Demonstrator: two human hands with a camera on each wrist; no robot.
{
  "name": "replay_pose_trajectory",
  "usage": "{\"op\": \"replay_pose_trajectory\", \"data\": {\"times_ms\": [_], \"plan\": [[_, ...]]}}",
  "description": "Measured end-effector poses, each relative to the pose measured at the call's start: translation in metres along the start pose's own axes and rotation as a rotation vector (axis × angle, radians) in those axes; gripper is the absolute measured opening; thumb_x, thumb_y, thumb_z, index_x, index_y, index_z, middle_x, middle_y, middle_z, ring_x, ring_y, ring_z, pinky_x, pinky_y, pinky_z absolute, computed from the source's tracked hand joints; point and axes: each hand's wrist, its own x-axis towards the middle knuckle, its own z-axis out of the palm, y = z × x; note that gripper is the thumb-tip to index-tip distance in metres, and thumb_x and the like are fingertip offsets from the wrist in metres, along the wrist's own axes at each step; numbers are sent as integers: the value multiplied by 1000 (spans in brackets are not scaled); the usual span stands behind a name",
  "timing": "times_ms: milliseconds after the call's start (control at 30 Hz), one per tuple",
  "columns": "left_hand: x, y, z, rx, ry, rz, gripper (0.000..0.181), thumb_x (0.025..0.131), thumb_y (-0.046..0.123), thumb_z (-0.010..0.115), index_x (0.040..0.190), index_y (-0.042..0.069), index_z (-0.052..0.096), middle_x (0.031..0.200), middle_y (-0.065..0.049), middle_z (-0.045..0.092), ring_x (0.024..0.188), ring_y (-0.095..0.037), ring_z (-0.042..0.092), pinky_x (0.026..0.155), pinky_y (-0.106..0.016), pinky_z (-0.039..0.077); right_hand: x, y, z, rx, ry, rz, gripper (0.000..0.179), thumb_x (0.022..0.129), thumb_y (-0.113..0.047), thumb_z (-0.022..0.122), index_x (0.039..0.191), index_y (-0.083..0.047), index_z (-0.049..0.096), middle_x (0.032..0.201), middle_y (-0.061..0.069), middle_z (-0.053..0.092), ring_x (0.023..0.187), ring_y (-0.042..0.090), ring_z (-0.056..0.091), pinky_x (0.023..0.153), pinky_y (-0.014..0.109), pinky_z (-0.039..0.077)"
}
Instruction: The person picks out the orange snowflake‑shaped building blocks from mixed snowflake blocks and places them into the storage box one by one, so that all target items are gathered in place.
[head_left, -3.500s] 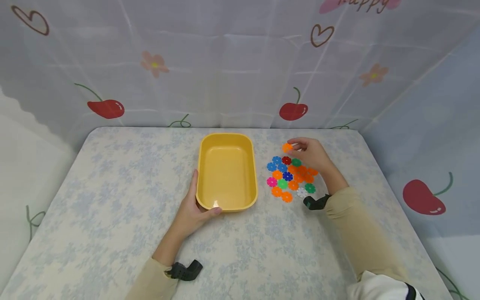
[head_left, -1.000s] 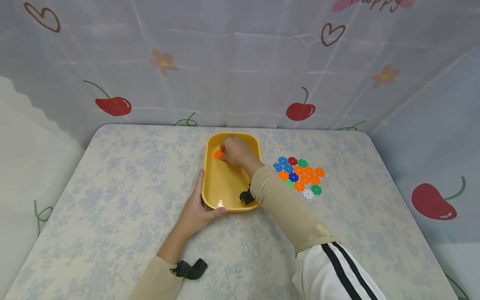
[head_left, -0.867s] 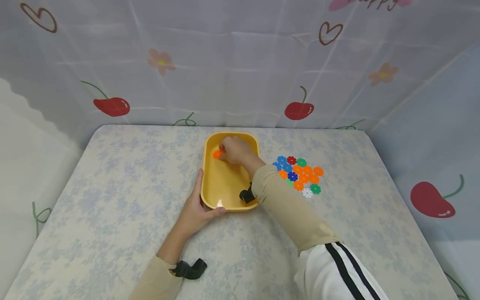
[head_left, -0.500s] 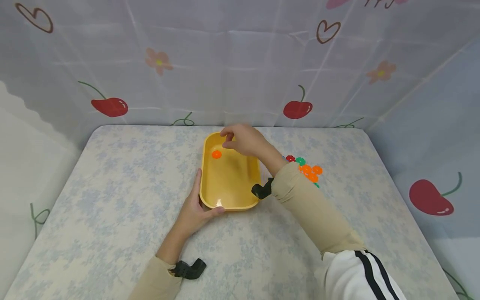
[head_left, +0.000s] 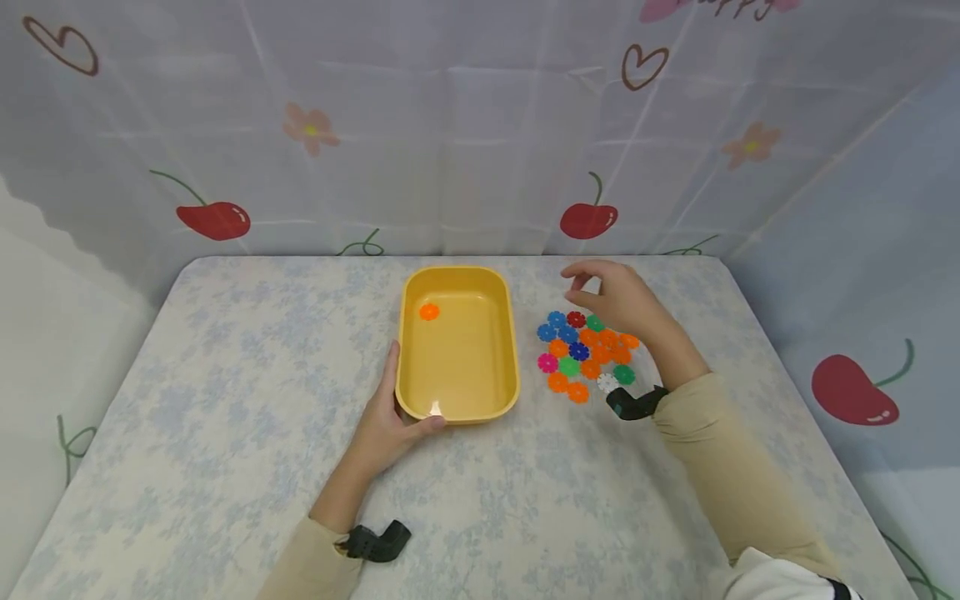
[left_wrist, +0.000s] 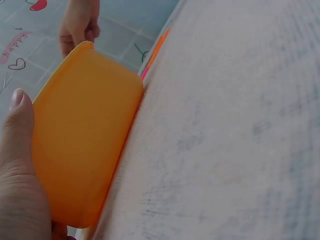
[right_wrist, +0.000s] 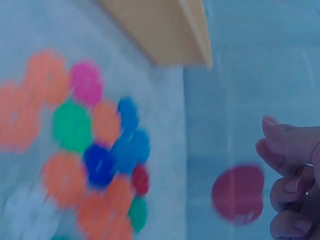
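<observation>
A yellow plastic tray [head_left: 456,358] stands on the table. My left hand [head_left: 386,429] holds its near left corner, thumb at the front rim and fingers along the left side; the left wrist view shows the thumb [left_wrist: 17,135] against the wall. One orange snowflake building disc [head_left: 429,312] lies inside, near the far left. To the tray's right is a flat cluster of discs, including pink [head_left: 547,363], dark blue [head_left: 578,352] and white [head_left: 607,383] ones. Above the cluster's far edge hovers my right hand [head_left: 618,296], loosely bent, holding nothing; thumb and index finger are apart.
The table [head_left: 247,400] has a pale floral cover. A curtain [head_left: 442,150] printed with cherries and hearts hangs behind its far edge. A black wrist camera [head_left: 633,404] sits on the right forearm, over the near right side of the cluster.
My right hand carried an orange disc from beyond the cluster into the tray, let go of it there, and swung back right over the cluster. My left hand kept its grip.
</observation>
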Motion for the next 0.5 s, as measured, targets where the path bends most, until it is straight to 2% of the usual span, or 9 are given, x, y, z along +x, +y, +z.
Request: {"op": "replay_pose_trajectory", "data": {"times_ms": [133,267,400,500], "plan": [[3,-11,1,-4,-8,-14,124,80,21,85,160,26,-10,169,-7,3,151,-29,23,118,-51,27,-17,50,-1,-29,7,83,39,98,-19,63,136,-10,58,114,15,63,74,26,49,63,30,48],[6,-27,2,0,-1,-15,125,79,23,86,159,32,-11,169,-1,2,152,-24,22,119,-49,26,-32,92,6,-45,-22,160,41,99,-17,60,138,-5,55,114,18,61,79,28,50,68,33,47],[8,-36,2,-4,9,4,125,79,25,85,159,33,-10,168,6,3,151,-20,25,118,-47,29,-39,124,18,-35,-54,135,43,100,-13,58,140,-1,53,113,21,60,87,29,52,78,39,46],[8,-38,2,-26,10,22,124,80,24,85,160,30,-9,168,7,4,148,-20,31,115,-43,33,-41,136,25,-29,-60,94,45,99,-12,60,142,0,51,113,22,58,93,32,53,85,45,46]]}}
